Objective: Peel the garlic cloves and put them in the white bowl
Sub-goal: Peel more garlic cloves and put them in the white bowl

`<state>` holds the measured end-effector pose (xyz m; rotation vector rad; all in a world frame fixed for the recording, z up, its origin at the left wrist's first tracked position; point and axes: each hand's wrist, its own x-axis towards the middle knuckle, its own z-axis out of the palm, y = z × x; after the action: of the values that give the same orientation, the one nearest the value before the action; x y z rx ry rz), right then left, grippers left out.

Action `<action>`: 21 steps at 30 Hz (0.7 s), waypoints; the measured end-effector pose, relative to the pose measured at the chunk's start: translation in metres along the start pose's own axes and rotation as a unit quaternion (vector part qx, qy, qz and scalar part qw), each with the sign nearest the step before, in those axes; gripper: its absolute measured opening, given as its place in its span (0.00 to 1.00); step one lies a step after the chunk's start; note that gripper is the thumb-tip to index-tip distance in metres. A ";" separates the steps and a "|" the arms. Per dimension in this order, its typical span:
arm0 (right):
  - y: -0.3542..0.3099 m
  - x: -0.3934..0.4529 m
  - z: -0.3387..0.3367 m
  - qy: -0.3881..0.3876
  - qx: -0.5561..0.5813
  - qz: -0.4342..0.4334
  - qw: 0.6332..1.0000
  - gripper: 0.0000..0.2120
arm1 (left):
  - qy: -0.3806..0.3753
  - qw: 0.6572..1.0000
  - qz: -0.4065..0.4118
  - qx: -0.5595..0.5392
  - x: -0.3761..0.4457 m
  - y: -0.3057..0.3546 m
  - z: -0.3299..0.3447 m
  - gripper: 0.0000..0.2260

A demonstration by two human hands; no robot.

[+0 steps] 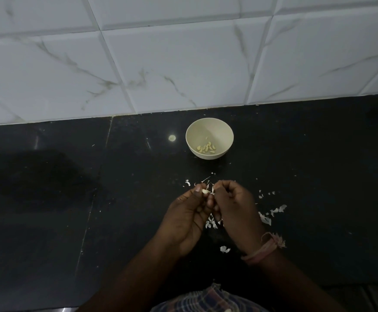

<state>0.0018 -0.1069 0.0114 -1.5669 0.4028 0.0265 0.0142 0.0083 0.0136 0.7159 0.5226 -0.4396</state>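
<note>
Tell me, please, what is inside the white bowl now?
The white bowl holds a small heap of peeled garlic cloves at its bottom. Nothing else shows inside. The near wall hides a little of the floor.

Cream-white bowl [209,138] holds pale yellow cloves [206,148] — black counter [71,221], white peel scraps [271,213], grey-veined white tiles [138,64], pink wrist thread [264,249], plaid cloth [206,299].

Both forearms are bare, with no sleeves reaching the wrists. The right hand [233,206] has a band of pinkish thread [265,247] wound around the wrist just behind it, several strands thick, with a frayed tuft sticking out on the outer side. The left hand [187,218] has nothing on its wrist. Below the arms, at the frame's bottom edge, shows a checked cloth [208,299] in dark blue, red and pale lines.
</note>
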 end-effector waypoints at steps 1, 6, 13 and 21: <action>0.001 0.001 -0.001 0.011 0.024 0.019 0.999 0.07 | -0.001 1.000 -0.007 -0.007 -0.002 0.000 0.001 0.10; 0.005 0.000 -0.008 0.048 -0.024 0.011 0.998 0.14 | -0.022 1.000 -0.015 0.003 -0.006 0.002 0.002 0.07; 0.010 0.001 -0.016 0.043 -0.184 -0.069 0.979 0.07 | -0.048 0.999 0.014 -0.003 -0.006 0.005 0.003 0.07; 0.004 0.000 -0.021 0.084 -0.190 -0.122 0.971 0.11 | -0.037 0.998 0.056 0.010 -0.007 0.007 0.004 0.12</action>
<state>-0.0038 -0.1271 0.0090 -1.9966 0.3467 -0.2340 0.0136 0.0113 0.0239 0.7421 0.4074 -0.3652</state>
